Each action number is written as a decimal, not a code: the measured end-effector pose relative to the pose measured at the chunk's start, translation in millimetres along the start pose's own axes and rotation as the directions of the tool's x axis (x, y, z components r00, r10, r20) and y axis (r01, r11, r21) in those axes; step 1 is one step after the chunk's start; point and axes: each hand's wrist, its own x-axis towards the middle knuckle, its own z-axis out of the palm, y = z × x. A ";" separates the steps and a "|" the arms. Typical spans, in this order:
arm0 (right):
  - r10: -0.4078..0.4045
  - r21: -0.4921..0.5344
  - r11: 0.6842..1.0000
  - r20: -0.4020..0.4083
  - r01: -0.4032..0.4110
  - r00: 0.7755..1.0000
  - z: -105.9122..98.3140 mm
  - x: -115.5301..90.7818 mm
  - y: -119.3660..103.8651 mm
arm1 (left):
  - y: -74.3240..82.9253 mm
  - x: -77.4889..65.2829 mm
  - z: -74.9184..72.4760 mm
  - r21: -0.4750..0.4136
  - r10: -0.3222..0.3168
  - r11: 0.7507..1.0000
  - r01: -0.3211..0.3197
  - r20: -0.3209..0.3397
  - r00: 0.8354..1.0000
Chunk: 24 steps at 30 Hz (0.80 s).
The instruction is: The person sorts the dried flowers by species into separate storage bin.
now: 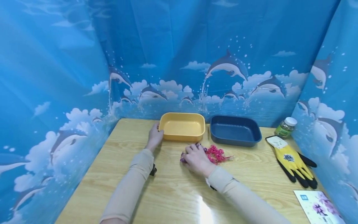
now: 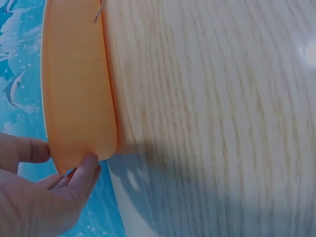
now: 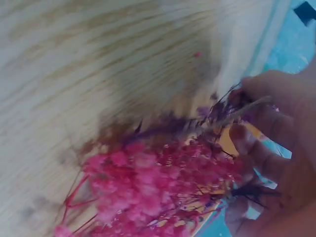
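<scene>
My left hand (image 1: 155,137) grips the left end of a yellow box (image 1: 183,137), an open rectangular one standing at the back of the table. In the left wrist view, thumb and fingers lie on either side of the box's end (image 2: 81,98). Nearer the front, my right hand (image 1: 197,160) holds a small bunch of purple dried flowers (image 1: 183,157) low over the table, with its fingers curled about the stems. Pink dried flowers (image 1: 215,154) lie beside that hand; they fill much of the right wrist view, where the purple sprigs (image 3: 168,128) are blurred.
A dark blue box (image 1: 235,130) stands right of the yellow one. Along the right side are a lidded jar (image 1: 285,128), yellow-and-black work gloves (image 1: 292,161) and a card with printed flowers (image 1: 318,207). Blue dolphin-print curtains (image 1: 179,46) border the wooden table (image 1: 173,193).
</scene>
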 end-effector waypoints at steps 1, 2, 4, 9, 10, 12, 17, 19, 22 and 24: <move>0.005 0.038 0.999 0.016 -0.006 1.000 -2.4 -0.3 0.5 | -0.2 0.4 -0.2 -0.001 -0.005 1.000 0.005 0.000 1.000; 0.013 0.086 0.996 0.026 -0.016 1.000 -5.7 -0.6 1.0 | -0.3 0.8 -0.6 0.000 -0.007 1.000 0.007 0.000 1.000; 0.025 0.184 0.983 0.034 -0.031 0.999 -13.9 -1.3 1.8 | 0.2 1.3 -1.8 -0.007 -0.011 1.000 0.011 0.002 1.000; 0.038 0.486 0.872 0.042 -0.054 0.998 -39.7 -4.0 8.2 | 2.9 0.5 -4.8 -0.033 -0.024 0.999 0.025 0.025 0.999; 0.041 0.547 0.835 0.046 -0.059 0.998 -43.8 -4.5 10.6 | 3.1 0.3 -4.7 -0.034 -0.024 0.999 0.025 0.026 0.999; 0.062 0.635 0.767 0.059 -0.086 0.996 -50.7 -5.8 15.6 | 3.1 -0.2 -4.1 -0.036 -0.027 0.999 0.027 0.025 0.999; 0.126 0.730 0.669 0.073 -0.139 0.989 -58.4 -8.5 27.9 | 1.0 -1.0 -1.0 -0.044 -0.038 0.998 0.039 0.020 0.999; 0.142 0.773 0.614 0.088 -0.158 0.986 -61.7 -9.3 31.5 | 0.2 -1.3 -0.2 -0.046 -0.044 0.998 0.045 0.024 0.999; 0.161 0.839 0.513 0.116 -0.183 0.980 -66.5 -9.1 36.8 | -0.5 -2.0 0.7 -0.049 -0.049 0.998 0.051 0.030 0.998; 0.182 0.873 0.443 0.134 -0.203 0.974 -70.5 -7.9 40.7 | -1.0 -2.4 1.3 -0.049 -0.053 0.997 0.055 0.040 0.998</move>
